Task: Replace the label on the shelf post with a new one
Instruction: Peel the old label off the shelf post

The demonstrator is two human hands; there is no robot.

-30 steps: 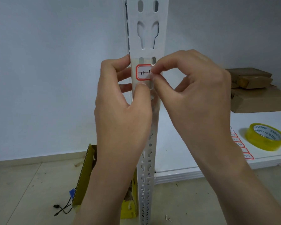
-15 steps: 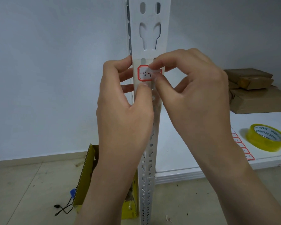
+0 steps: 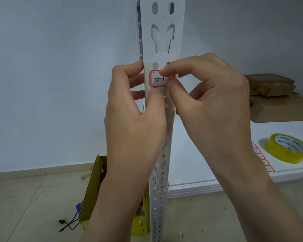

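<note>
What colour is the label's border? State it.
Red, around the white label on the post; head view.

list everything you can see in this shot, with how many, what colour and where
shelf post: one, white, perforated, upright at centre
label: one, white with red border, handwritten, on the post
tape roll: one, yellowish clear, on the shelf at right
sheet of labels: one strip, red-bordered, on the shelf beside the tape roll
cardboard boxes: a few, brown, stacked at the back right
shelf: one, white, low at right
yellow box: one, open, on the floor behind the post
cable: one, black, on the floor
left hand: gripping the post
right hand: pinching the label's right edge
</note>
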